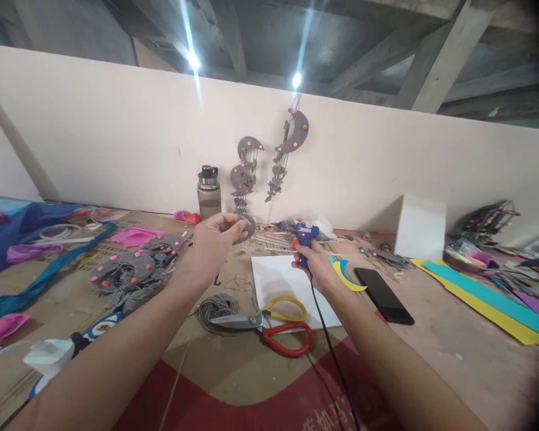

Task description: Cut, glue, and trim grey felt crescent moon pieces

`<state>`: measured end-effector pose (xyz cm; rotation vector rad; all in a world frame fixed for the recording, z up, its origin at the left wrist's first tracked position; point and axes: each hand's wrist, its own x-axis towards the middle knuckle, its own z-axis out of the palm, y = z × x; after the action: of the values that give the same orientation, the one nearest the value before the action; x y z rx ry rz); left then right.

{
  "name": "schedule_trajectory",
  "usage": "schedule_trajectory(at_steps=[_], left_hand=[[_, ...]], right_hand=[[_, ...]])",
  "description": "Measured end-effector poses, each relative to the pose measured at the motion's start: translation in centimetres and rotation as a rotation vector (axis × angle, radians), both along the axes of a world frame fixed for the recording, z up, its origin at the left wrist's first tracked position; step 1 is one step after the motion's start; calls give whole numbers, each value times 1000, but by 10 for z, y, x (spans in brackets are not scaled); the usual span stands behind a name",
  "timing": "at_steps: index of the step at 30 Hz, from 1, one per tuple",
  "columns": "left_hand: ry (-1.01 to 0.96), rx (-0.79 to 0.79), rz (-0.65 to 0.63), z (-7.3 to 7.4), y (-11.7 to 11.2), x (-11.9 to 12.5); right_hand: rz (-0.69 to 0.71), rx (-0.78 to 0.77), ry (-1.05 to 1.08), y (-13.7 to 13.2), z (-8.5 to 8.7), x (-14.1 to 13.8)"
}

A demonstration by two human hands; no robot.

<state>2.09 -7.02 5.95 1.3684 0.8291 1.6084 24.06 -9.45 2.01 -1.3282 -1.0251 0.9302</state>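
Between the thumb and fingers of my left hand [219,238] is a small grey felt piece [248,228], its exact shape partly covered by the fingers. My right hand [315,263] wraps around the handle of a blue glue gun [306,237], whose nozzle points left toward the felt piece without touching it. A black cord [327,335] runs down from the gun. Below the hands, scissors [251,322] with one yellow and one red handle lie beside a coil of grey cord [217,307]. A white sheet [273,281] lies partly beneath the scissors.
A water bottle [209,193] stands by the wall, where grey moon hangings [296,133] are fixed. More grey moon pieces [130,270] lie at left. On the right are a phone [383,294], a white board [420,227] and coloured strips [489,299].
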Motion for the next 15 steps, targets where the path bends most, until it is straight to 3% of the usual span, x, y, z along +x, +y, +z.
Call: schedule_trajectory(at_steps=[4,7,11,15], left_hand=[[269,137,181,1,-8,-2],[392,226,286,3,-13,-3],[438,248,305,5,-16,-2],[443,243,292,5,-16,-2]], right_hand=[[13,-177,-140,22,-29,19],[46,-291,-263,31,-41,29],[89,-361,-376,35,-40,39],[84,-197,-328,42,-28,46]])
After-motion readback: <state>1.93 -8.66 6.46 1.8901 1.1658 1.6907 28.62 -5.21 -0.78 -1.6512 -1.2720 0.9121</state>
